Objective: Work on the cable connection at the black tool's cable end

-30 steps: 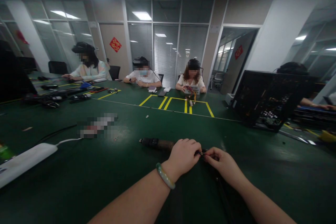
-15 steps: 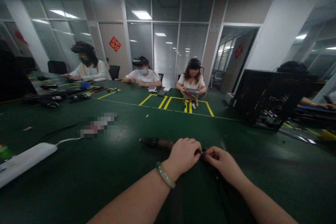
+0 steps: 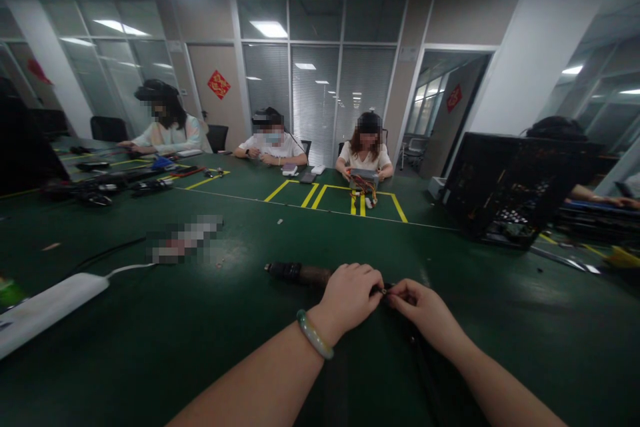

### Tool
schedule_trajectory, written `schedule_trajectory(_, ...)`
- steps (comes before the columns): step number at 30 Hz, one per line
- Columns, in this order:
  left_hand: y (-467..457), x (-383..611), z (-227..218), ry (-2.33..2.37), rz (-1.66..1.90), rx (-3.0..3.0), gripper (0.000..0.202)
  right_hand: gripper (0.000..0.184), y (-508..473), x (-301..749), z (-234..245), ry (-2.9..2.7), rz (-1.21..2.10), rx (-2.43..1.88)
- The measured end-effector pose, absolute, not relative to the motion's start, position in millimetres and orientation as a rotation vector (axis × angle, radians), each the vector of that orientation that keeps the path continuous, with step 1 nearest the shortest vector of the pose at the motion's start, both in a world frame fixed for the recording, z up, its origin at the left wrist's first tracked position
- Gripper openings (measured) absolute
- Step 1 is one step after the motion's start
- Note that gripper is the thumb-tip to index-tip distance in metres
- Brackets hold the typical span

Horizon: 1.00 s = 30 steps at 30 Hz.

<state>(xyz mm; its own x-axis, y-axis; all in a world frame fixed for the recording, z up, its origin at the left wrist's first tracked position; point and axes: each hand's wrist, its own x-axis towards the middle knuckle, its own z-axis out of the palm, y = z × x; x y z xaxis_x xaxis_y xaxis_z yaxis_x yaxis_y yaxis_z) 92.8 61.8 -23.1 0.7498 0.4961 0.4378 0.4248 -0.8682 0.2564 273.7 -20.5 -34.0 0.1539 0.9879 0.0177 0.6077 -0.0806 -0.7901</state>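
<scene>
On the green table lies an electric screwdriver (image 3: 311,275) with a dark body and its narrow tip pointing left. My left hand (image 3: 350,297), with a jade-like bangle (image 3: 315,335) at the wrist, is closed over its rear part. Close against those fingertips, my right hand (image 3: 417,303) pinches a small dark end piece (image 3: 385,291) with a light spot; it looks like a cable plug, though the fingers hide most of it. A dark cord (image 3: 414,341) runs from beneath my right hand down toward the near edge.
A white power strip (image 3: 55,310) lies at left with a lead to a blurred-out item (image 3: 187,240). A black computer case (image 3: 500,187) stands at right. Dark cables and parts (image 3: 100,187) lie far left. Across the table sit several people; one holds a power supply (image 3: 364,177) with coloured wires.
My hands and the screwdriver stay almost where they were. Across the table, a person has tilted the power supply slightly.
</scene>
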Motion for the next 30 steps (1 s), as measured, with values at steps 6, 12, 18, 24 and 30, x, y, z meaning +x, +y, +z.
schedule_trajectory(6, 61.9, 93.7, -23.4, 0.762, 0.758, 2.799, 0.009, 0.016, -20.6, 271.2, -32.4, -1.503, 0.748, -1.761)
schedule_trajectory(12, 63.4, 94.0, -23.7, 0.750, 0.741, 2.813, 0.006, 0.015, -20.6, 271.1, -31.1, -1.500, 0.745, -1.771)
schedule_trajectory(18, 65.9, 92.2, -24.1, 0.691, 0.717, 2.847, 0.007, 0.015, -17.1, 274.3, -41.1, -1.506, 0.723, -1.727)
schedule_trajectory(24, 64.1, 93.4, -23.8, 0.723, 0.738, 2.836, 0.010, 0.017, -16.9, 276.4, -42.2, -1.522, 0.724, -1.726)
schedule_trajectory(30, 62.8, 95.0, -23.2, 0.771, 0.705, 2.838, 0.010, 0.017, -16.9, 276.2, -41.5, -1.511, 0.737, -1.706)
